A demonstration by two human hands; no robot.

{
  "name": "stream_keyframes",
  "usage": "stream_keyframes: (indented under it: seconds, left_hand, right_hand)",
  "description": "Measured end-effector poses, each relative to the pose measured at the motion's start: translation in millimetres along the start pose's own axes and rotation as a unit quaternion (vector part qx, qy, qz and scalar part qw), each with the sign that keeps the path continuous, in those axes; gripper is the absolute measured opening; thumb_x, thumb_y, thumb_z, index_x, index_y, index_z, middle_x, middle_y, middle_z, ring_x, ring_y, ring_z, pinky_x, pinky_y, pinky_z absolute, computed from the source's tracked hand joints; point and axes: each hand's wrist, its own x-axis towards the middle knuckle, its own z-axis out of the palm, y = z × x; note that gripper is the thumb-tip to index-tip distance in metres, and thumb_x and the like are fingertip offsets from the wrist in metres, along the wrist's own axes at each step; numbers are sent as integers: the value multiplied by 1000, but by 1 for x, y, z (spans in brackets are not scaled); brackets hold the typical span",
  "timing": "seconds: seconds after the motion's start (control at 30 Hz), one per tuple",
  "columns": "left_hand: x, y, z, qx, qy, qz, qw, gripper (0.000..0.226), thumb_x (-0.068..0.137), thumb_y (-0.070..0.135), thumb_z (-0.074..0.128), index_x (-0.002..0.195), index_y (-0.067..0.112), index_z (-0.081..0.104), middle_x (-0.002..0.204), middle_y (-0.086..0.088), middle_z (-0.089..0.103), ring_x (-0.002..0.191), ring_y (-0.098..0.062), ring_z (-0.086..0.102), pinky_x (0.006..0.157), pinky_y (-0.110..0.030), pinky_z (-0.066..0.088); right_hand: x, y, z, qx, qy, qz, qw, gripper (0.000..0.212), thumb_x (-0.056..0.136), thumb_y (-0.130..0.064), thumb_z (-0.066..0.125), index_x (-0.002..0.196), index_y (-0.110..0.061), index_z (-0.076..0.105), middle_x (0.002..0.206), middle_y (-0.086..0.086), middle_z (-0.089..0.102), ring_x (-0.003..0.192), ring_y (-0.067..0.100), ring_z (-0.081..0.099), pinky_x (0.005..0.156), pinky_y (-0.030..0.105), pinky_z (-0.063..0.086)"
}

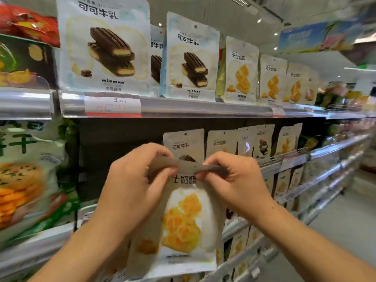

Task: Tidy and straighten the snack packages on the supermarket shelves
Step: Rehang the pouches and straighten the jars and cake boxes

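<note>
Cheese pouch [183, 224] held in front of middle shelf [284, 161], pinched at folded top edge by left hand [132, 180] and right hand [234, 178], fingers and thumbs of both curled onto the flap. Cocoa pouch [184, 144] standing just behind. Likely risks: creased flap staying bent under too tight a pinch; upright neighbours toppling if pouch pushed back carelessly.

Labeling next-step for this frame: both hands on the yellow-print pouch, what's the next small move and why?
Probably unfold the top flap flat, then stand the pouch in the dark gap on the middle shelf. The left hand and right hand pinch the bent-over top edge of the white plastic pouch printed with yellow snack pieces, held in front of the shelf. Matching pouches above stand upright with flat tops.
</note>
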Motion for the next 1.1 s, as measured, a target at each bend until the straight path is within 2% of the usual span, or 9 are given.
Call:
stream_keyframes:
  seconds: [0.1, 0.2, 0.33, 0.4, 0.5, 0.63, 0.8, 0.93, 1.1]
  left_hand:
    - [-22, 6, 33, -83, -42, -31, 995, 10, 82, 28, 71, 89, 24, 66, 79, 17, 64, 77, -3, 62, 65, -14, 47]
    - [-37, 12, 67, -90, -89, -59, 990, 7, 85, 26, 74, 81, 26, 68, 70, 17, 64, 71, -6, 62, 59, -23, 48]
    - [-43, 35, 112, -83, -176, -79, 978, 7, 84, 28, 69, 78, 32, 66, 67, 19, 63, 71, -2, 61, 57, -19, 45]
    - [-46, 52, 137, -86, -215, -79, 970, 8, 86, 31, 67, 78, 31, 66, 67, 17, 64, 70, -5, 62, 57, -21, 47]
    - [-51, 84, 183, -94, -248, -81, 961, 11, 87, 36, 62, 76, 34, 64, 74, 20, 65, 70, -4, 61, 57, -17, 44]
    - [-57, 131, 248, -77, -290, -92, 949, 14, 91, 39, 59, 80, 33, 65, 69, 15, 63, 70, -3, 60, 57, -15, 43]
    - [-57, 179, 316, -49, -340, -77, 936, 14, 94, 39, 56, 83, 35, 65, 68, 16, 62, 70, 0, 59, 56, -14, 40]
    - [-48, 196, 357, -37, -363, -87, 927, 14, 94, 40, 54, 86, 35, 65, 70, 17, 61, 72, 4, 57, 59, -11, 40]
    - [-31, 190, 398, -37, -371, -110, 921, 14, 95, 38, 53, 92, 34, 66, 74, 15, 64, 69, 2, 58, 57, -13, 44]
  right_hand:
    - [-48, 18, -30, -51, -14, 60, 997, 7, 73, -21, 77, 74, -24, 71, 66, -23, 62, 65, -7, 59, 58, 4, 38]
    - [-92, 41, -66, -91, -21, 138, 986, 8, 70, -29, 78, 71, -24, 71, 63, -19, 63, 65, -3, 60, 55, 6, 39]
    - [-141, 75, -116, -132, -17, 216, 967, 25, 71, -17, 85, 67, -34, 66, 58, -22, 61, 65, -4, 59, 54, 8, 38]
    - [-162, 90, -141, -168, -4, 228, 959, 24, 69, -13, 86, 66, -29, 68, 55, -22, 59, 69, -4, 59, 56, 6, 38]
    - [-193, 117, -182, -196, 4, 252, 948, 20, 68, -15, 87, 66, -25, 69, 58, -16, 63, 66, 7, 60, 59, 17, 42]
    - [-230, 158, -239, -189, -15, 296, 936, 31, 67, -18, 87, 62, -34, 62, 57, -22, 59, 60, 12, 59, 60, 14, 41]
    - [-267, 199, -287, -162, -86, 350, 918, 25, 71, -28, 84, 63, -35, 62, 63, -12, 67, 67, 14, 64, 65, 36, 52]
    - [-282, 228, -308, -157, -105, 378, 906, 29, 71, -32, 83, 59, -42, 59, 64, -15, 68, 67, 10, 64, 63, 34, 52]
    - [-276, 263, -313, -122, -114, 405, 899, 32, 70, -38, 82, 78, -59, 60, 69, -35, 62, 61, -1, 61, 58, 27, 49]
